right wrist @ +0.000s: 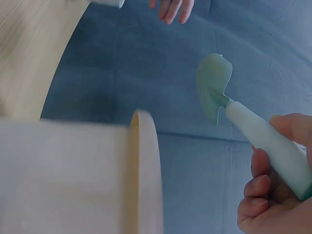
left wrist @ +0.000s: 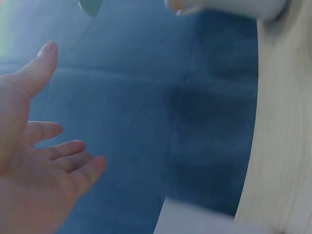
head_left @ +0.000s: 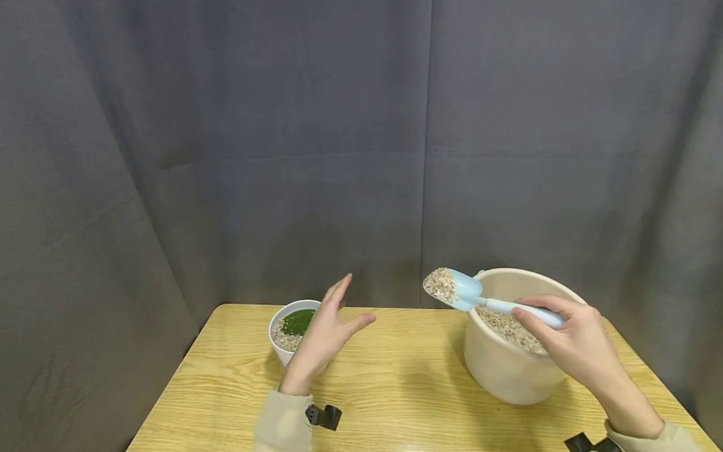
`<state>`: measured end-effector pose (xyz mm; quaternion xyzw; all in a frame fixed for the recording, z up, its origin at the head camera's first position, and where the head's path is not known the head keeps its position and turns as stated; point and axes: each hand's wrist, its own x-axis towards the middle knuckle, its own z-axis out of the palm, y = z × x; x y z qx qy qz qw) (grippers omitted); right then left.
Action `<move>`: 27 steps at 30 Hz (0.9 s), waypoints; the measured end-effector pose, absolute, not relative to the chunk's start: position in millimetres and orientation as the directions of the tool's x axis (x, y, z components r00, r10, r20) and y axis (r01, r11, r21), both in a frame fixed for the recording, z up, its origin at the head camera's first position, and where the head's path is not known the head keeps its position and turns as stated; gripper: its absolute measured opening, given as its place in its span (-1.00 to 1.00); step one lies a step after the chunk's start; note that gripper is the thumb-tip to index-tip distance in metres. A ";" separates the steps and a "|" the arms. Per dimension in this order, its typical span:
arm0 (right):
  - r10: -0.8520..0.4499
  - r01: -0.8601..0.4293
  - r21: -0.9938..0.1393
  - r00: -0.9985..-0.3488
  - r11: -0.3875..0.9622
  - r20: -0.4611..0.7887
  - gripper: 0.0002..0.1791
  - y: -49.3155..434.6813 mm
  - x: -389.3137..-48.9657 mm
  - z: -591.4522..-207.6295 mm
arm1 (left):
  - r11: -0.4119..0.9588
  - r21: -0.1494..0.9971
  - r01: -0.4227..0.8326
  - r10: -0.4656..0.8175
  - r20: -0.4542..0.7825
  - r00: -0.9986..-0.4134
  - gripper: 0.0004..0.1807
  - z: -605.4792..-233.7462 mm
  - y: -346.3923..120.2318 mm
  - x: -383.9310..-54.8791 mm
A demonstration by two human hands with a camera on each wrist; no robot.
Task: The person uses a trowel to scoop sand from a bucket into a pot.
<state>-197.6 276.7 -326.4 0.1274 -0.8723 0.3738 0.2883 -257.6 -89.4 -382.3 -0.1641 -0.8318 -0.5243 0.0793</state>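
My right hand (head_left: 576, 336) grips the pale handle of a light blue trowel (head_left: 466, 290), held above the rim of a large cream bucket (head_left: 511, 373). Pale gravel (head_left: 439, 284) fills the trowel's tip, and more of the same lies inside the bucket. In the right wrist view the fingers (right wrist: 261, 187) curl around the trowel handle. My left hand (head_left: 330, 329) is raised with thumb and fingers spread, holding nothing. Partly behind it stands a small white pot (head_left: 280, 355) with gravel and a green patch (head_left: 297, 322) inside; the hand and forearm cover its right side.
Both containers stand on a wooden table (head_left: 395, 389), the pot at left and the bucket at right. A dark grey curtain (head_left: 339, 157) hangs behind the table's far edge. Each wrist wears a black strap mount (head_left: 324, 417) over a beige sleeve.
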 end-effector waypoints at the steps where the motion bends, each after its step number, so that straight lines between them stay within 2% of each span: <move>1: -0.013 -0.453 -0.582 -0.796 0.675 0.604 -0.91 272.2 -199.5 -327.9 | 0.412 0.837 0.360 0.180 0.313 -0.933 -0.02 -383.1 -96.4 -256.3; 5: -0.041 -0.502 -0.599 -0.787 0.624 0.616 -0.90 255.0 -208.8 -333.6 | 0.497 0.785 0.370 0.140 0.348 -0.927 -0.07 -387.4 -124.9 -249.7; 13: -0.070 -0.540 -0.599 -0.774 0.592 0.629 -0.89 223.3 -223.3 -344.3 | 0.560 0.799 0.221 -0.013 0.276 -0.961 -0.01 -406.8 -178.0 -238.7; 21: -0.137 -0.578 -0.613 -0.778 0.538 0.614 -0.89 190.3 -234.3 -353.7 | 0.547 0.831 0.097 -0.117 0.191 -0.975 0.12 -424.6 -203.0 -235.5; 27: -0.157 -0.582 -0.654 -0.792 0.483 0.589 -0.87 163.4 -243.5 -360.5 | 0.478 0.874 0.084 -0.081 0.139 -0.987 0.21 -437.6 -208.5 -235.3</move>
